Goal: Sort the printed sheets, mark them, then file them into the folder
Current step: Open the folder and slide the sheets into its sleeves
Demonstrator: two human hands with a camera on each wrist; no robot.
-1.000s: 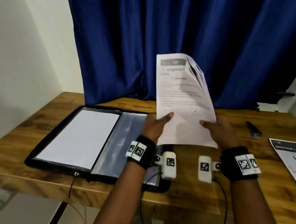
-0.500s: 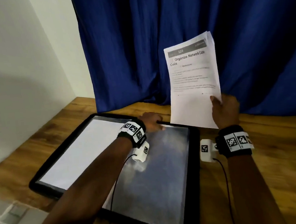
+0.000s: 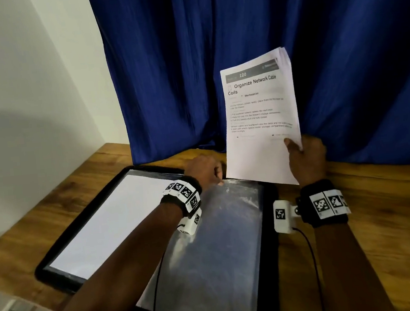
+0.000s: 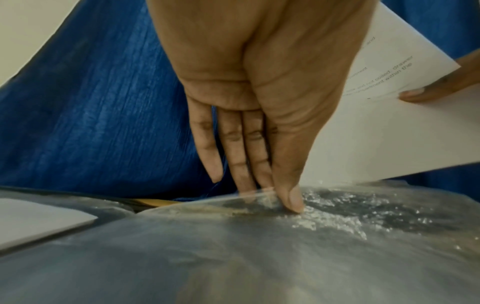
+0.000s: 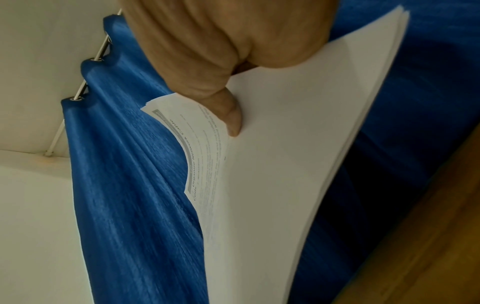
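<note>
Right hand (image 3: 305, 158) grips a stack of printed sheets (image 3: 258, 125) by the lower right edge, thumb on the front, held upright above the far edge of the open black folder (image 3: 271, 214) on the wooden desk (image 3: 380, 213). Top sheet reads "Organize Network Cable Coils", number 120. Left hand (image 3: 204, 170) is at the top edge of the folder's clear plastic sleeve (image 3: 223, 254), which covers the folder's right half.

Head view shows only the back of the left hand; fingers hidden. Left wrist view fills this in: left hand (image 4: 249, 102) has thumb on top of the sleeve (image 4: 259, 246) and fingers (image 4: 241, 156) behind the lifted film edge, pinching it. Same view catches the sheets (image 4: 389, 123) just right of the hand, with the right thumb tip on them.

Right wrist view shows the right hand (image 5: 221, 51) closed on the sheets (image 5: 272, 185), several page edges fanned at the corner, stack bowed. Blue curtain (image 5: 116, 164) on a rod, seen only here.

A white sheet (image 3: 100, 228) lies in the folder's left half; whether it is printed can't be told. Folder's near right corner is cut off by the frame. Body text on the top sheet is mostly too small to read. A dark object at the right frame edge on the desk is unidentifiable. Blue curtain (image 3: 238, 39) hangs behind the desk.
</note>
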